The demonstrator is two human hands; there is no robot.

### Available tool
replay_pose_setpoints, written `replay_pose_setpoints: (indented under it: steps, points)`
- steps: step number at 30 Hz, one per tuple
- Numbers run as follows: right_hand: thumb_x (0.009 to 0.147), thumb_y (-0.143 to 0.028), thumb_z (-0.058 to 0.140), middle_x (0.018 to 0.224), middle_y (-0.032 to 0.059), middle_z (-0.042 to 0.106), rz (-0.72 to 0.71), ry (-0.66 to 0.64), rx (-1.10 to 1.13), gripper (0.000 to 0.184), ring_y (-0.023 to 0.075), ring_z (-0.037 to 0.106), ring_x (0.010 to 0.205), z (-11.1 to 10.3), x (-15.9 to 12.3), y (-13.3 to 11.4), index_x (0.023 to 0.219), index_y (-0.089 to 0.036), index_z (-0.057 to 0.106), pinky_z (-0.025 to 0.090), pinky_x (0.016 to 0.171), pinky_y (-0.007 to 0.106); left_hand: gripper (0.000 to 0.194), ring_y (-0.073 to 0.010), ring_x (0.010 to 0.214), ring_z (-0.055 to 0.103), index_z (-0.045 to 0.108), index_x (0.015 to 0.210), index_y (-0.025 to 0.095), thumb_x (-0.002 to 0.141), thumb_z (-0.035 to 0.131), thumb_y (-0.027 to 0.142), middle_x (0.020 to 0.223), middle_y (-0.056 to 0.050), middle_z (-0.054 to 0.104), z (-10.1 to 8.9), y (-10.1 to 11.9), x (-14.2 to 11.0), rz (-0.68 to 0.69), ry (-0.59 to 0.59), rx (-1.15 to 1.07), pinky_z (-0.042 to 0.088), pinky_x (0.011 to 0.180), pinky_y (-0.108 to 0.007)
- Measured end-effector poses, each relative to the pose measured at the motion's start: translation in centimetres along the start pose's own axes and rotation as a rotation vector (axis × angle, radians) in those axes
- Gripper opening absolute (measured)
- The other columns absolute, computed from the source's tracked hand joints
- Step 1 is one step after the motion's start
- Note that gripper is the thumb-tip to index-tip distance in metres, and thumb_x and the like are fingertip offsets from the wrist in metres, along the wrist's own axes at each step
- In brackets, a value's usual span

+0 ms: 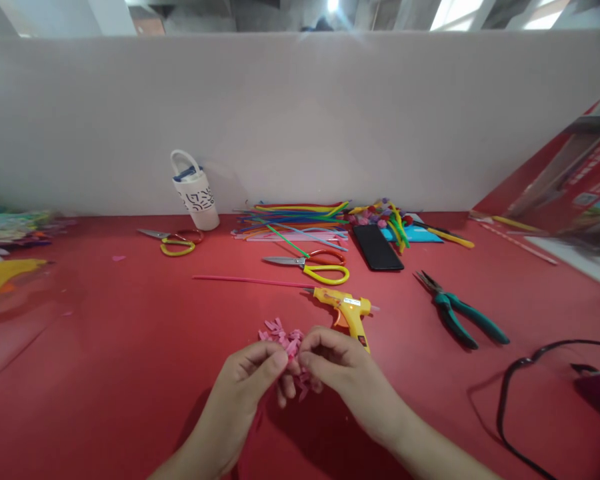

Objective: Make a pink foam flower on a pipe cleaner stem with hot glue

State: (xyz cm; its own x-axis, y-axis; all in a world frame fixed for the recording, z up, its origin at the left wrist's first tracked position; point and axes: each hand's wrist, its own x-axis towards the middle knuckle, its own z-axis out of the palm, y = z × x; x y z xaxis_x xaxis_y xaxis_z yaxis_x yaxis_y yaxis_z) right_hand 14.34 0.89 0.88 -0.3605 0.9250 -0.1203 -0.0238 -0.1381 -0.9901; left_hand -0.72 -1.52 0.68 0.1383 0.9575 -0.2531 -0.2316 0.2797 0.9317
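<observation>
My left hand (245,383) and my right hand (347,373) meet low in the middle of the head view. Both are closed, with thumb and fingers pinching a cluster of small pink pieces (279,330) between them. It looks like a fringed pink flower; its lower part is partly hidden by my fingers. A pink strand (250,437) hangs down beside my left wrist. Just beyond my right hand lies a yellow hot glue gun (347,307), its nozzle pointing left. A pink pipe cleaner (250,280) lies straight on the table, its right end near that nozzle.
Scissors (325,267), more scissors (177,242), a phone (377,247) and green-handled pliers (460,313) lie on the red table (130,373). Behind are a bundle of coloured pipe cleaners (290,220) and a white tumbler (197,200). A black cable (505,400) loops at right; a white partition (300,120) stands behind.
</observation>
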Motion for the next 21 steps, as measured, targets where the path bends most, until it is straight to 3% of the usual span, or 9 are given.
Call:
replay_pose_setpoints:
  steps: [5, 10, 14, 16, 21]
  points:
    - [0.075, -0.025, 0.056, 0.057, -0.0036, 0.057, 0.036, -0.035, 0.091, 0.011, 0.0078, 0.051, 0.05, 0.0, -0.11, 0.44, 0.068, -0.016, 0.055, 0.042, 0.05, 0.02, 0.022, -0.0099, 0.054, 0.054, 0.067, 0.063, 0.016, 0.081, 0.057, 0.023, 0.055, 0.001, 0.061, -0.04, 0.31, -0.08, 0.06, -0.087, 0.024, 0.043, 0.055, -0.019]
    - [0.074, -0.025, 0.061, 0.057, -0.0022, 0.058, 0.081, -0.02, 0.198, 0.013, 0.0087, 0.053, 0.052, 0.12, -0.29, 0.34, 0.066, -0.015, 0.057, 0.043, 0.05, 0.02, 0.021, -0.0105, 0.054, 0.054, 0.065, 0.061, 0.015, 0.079, 0.059, 0.023, 0.057, 0.0, 0.06, -0.08, 0.26, -0.23, 0.118, -0.08, 0.143, 0.043, 0.056, -0.02]
    - [0.073, -0.025, 0.064, 0.055, -0.004, 0.055, 0.026, 0.079, 0.201, 0.014, 0.0074, 0.05, 0.051, 0.27, -0.38, 0.17, 0.064, -0.016, 0.057, 0.042, 0.05, 0.02, 0.016, -0.0033, 0.035, 0.033, 0.06, 0.075, 0.018, 0.084, 0.054, 0.03, 0.046, 0.006, 0.052, -0.13, -0.24, -0.22, 0.037, 0.064, 0.049, 0.027, 0.038, -0.015]
    - [0.073, -0.025, 0.064, 0.053, -0.005, 0.053, -0.015, 0.117, 0.167, 0.016, 0.0075, 0.049, 0.05, 0.35, -0.42, 0.12, 0.063, -0.016, 0.056, 0.041, 0.051, 0.02, 0.021, -0.0012, 0.034, 0.023, 0.056, 0.072, 0.017, 0.085, 0.051, 0.032, 0.05, 0.007, 0.05, -0.12, -0.34, -0.15, -0.014, 0.099, -0.033, 0.019, 0.036, -0.015]
    - [0.074, -0.025, 0.061, 0.057, -0.0049, 0.051, -0.067, 0.158, 0.022, 0.014, 0.0081, 0.047, 0.051, 0.68, -0.59, 0.07, 0.063, -0.017, 0.057, 0.038, 0.052, 0.022, 0.018, -0.0012, 0.04, 0.017, 0.055, 0.078, 0.015, 0.069, 0.07, 0.02, 0.053, 0.01, 0.04, 0.25, -0.21, -0.22, -0.104, -0.019, -0.215, 0.016, 0.038, -0.015]
